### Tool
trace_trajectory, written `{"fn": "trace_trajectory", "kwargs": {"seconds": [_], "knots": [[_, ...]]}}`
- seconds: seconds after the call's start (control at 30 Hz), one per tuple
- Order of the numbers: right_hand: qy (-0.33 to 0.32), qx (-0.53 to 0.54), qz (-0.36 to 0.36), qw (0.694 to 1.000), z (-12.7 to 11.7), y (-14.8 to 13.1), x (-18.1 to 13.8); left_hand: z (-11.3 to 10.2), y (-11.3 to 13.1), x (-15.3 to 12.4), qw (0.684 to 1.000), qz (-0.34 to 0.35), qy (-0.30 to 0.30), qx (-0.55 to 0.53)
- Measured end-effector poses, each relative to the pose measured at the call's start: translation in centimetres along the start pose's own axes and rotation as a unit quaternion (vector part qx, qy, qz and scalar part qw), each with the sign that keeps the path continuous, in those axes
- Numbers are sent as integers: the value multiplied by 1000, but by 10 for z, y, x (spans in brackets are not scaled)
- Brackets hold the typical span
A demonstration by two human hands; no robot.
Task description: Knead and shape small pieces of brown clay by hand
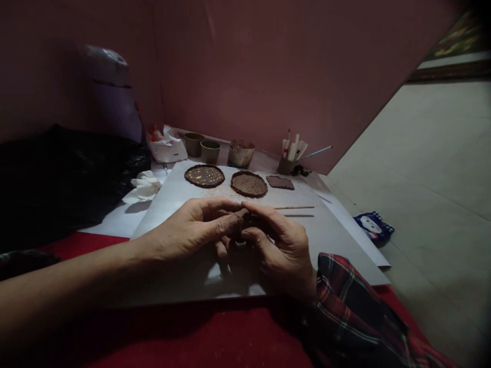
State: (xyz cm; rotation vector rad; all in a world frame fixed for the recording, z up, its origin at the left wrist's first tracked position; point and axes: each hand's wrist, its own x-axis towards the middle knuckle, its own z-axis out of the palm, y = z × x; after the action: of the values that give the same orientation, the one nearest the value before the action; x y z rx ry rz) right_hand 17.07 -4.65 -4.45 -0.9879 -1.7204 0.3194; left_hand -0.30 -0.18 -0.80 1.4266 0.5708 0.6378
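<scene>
Between my fingertips, above the front part of a white board (345, 255), is a small dark brown lump of clay (250, 221). My left hand (192, 225) pinches it from the left, with the thumb along its near side. From the right, my right hand (282, 250) closes thumb and fingers on the same lump. Fingers and shadow hide most of its shape. Behind the hands lie a round brown clay disc with yellow specks (204, 176), a plain textured clay disc (249, 184) and a small rectangular clay slab (280, 182).
Two thin sticks (303, 207) lie just beyond my right hand. Along the back stand two dark cups (210, 152), a clay-smeared container (241, 154) and a tool holder (286, 165). Crumpled tissue (144, 187) and a black plastic bag (65, 184) are on the left.
</scene>
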Motion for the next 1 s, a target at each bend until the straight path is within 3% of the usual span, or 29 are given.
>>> {"fn": "trace_trajectory", "kwargs": {"seconds": [0.37, 0.53, 0.73, 1.0], "knots": [[-27, -69, -74, 994, -1, 1, 1, 3, -5, -2, 998, 29, 1, 64], [-35, -63, -75, 995, -2, 1, 0, 4, -7, -2, 993, 70, 9, 99], [-41, -52, -66, 996, -1, 1, 0, 3, -7, -4, 968, 114, 29, 220], [-50, -33, -36, 998, -1, -4, -1, 6, -5, -6, 961, 111, 58, 245]]}}
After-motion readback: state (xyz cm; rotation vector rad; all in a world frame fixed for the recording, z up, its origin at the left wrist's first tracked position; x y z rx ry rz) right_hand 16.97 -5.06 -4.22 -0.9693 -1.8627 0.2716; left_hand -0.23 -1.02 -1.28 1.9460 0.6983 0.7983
